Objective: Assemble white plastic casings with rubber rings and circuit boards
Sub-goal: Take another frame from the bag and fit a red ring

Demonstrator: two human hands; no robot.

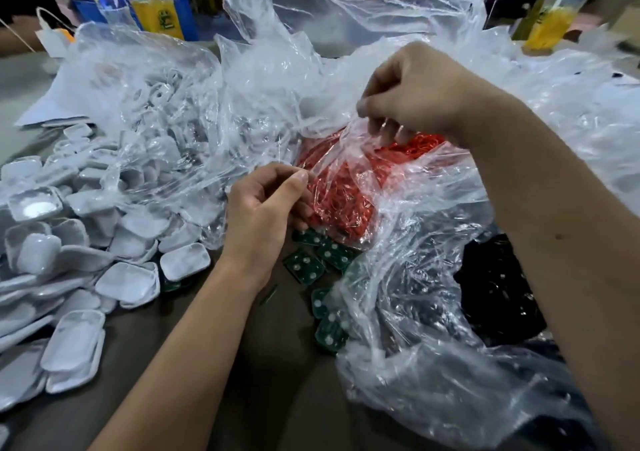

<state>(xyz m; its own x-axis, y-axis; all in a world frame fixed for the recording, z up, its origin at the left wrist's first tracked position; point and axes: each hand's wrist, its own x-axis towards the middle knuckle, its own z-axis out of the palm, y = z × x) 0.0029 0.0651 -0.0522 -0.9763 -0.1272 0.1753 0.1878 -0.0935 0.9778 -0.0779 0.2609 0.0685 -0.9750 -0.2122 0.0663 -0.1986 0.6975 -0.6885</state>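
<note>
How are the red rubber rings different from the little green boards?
The red rubber rings are thin loops tangled in a heap inside a clear plastic bag. The green boards are flat squares with pale dots, lying loose on the table, some partly under the bag. Both lie near the hands.

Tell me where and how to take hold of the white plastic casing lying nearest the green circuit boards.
Pinch the white rounded-rectangle plastic casing across its two long raised rims, coming from above. It lies open side up at the pile's edge, so the rims are exposed; its left end rests against other casings, so favour the free right end.
</note>
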